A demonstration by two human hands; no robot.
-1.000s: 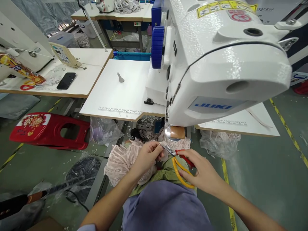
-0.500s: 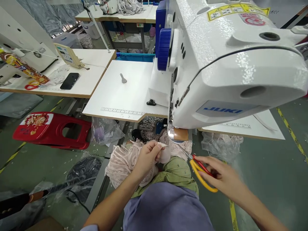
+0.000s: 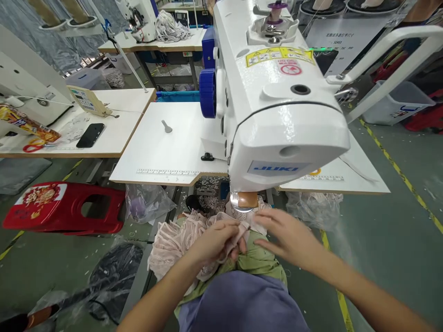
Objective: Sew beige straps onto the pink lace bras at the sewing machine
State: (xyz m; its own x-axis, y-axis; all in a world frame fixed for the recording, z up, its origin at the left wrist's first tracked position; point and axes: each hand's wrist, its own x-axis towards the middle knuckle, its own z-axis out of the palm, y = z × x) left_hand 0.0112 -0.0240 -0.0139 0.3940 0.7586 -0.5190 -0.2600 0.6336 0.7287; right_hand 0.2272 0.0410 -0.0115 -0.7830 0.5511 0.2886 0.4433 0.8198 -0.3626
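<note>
My left hand (image 3: 221, 237) is closed on a piece of pale pink lace fabric (image 3: 238, 235) over my lap. My right hand (image 3: 285, 237) is beside it, with fingers stretched out and apart and nothing visible in it. It is close to the fabric; whether the fingertips touch it I cannot tell. A heap of pale pink lace pieces (image 3: 175, 244) lies on my lap to the left. Just above the hands is the sewing machine's end (image 3: 247, 200), with more lace behind it. A yellow-orange loop (image 3: 314, 171), mostly hidden by the machine head, lies on the right tabletop.
The white sewing machine (image 3: 277, 133) stands directly ahead. Its white table (image 3: 155, 147) bears a small grey tool (image 3: 166, 126). On the left table are a phone (image 3: 90, 135) and red-orange scissors (image 3: 33, 145). A red stool (image 3: 69, 207) is on the floor at left.
The scissors have left my right hand, which has moved left toward the fabric. My left hand has shifted slightly lower with the lace. The view has tilted up, showing more of the machine top.
</note>
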